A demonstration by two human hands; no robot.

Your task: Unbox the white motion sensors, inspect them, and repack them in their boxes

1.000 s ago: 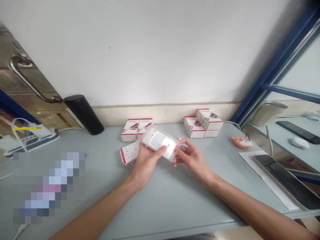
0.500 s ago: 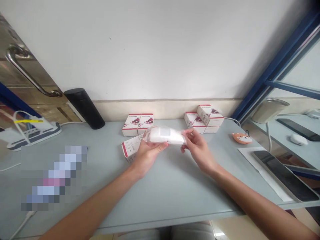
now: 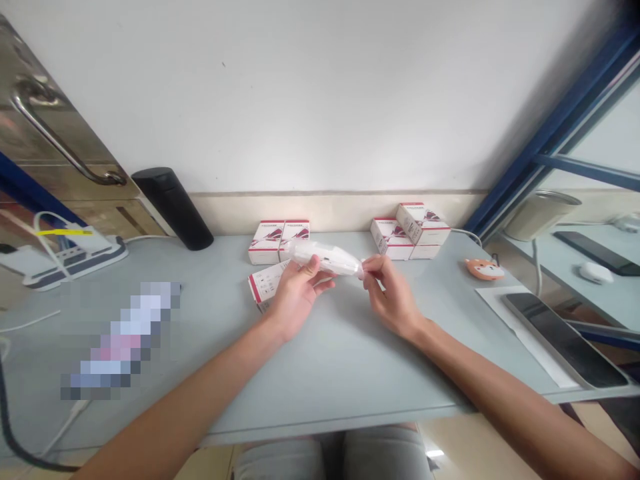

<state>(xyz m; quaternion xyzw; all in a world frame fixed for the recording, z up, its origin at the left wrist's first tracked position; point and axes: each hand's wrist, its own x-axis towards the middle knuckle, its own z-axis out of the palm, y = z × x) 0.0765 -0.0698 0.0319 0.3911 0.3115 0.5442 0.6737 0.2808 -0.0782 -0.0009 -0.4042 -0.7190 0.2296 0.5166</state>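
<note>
A white, rounded device in a clear plastic bag (image 3: pixel 327 259) is held above the table between both hands. My left hand (image 3: pixel 296 293) grips its left end, the thumb on the near side and fingers underneath. At the other end my right hand (image 3: pixel 393 293) pinches the bag's gathered plastic. An opened-looking white and red carton (image 3: pixel 264 285) lies just behind my left hand, partly covered by it. Two upright white and red boxes (image 3: pixel 279 240) stand behind the device. A stack of similar boxes (image 3: pixel 411 232) is farther right.
On the left are a black cylinder (image 3: pixel 173 208), a power strip (image 3: pixel 75 263) with cables and a blurred-out object (image 3: pixel 120 340). To the right lie an orange animal-faced case (image 3: pixel 484 269) and a dark phone (image 3: pixel 565 340) on white paper (image 3: pixel 520 337). A blue-framed mirror (image 3: pixel 590 253) borders that side.
The bagged device has rolled, so its grey window no longer faces me and a narrow side with a small dark slot shows. My left fingers have shifted around it.
</note>
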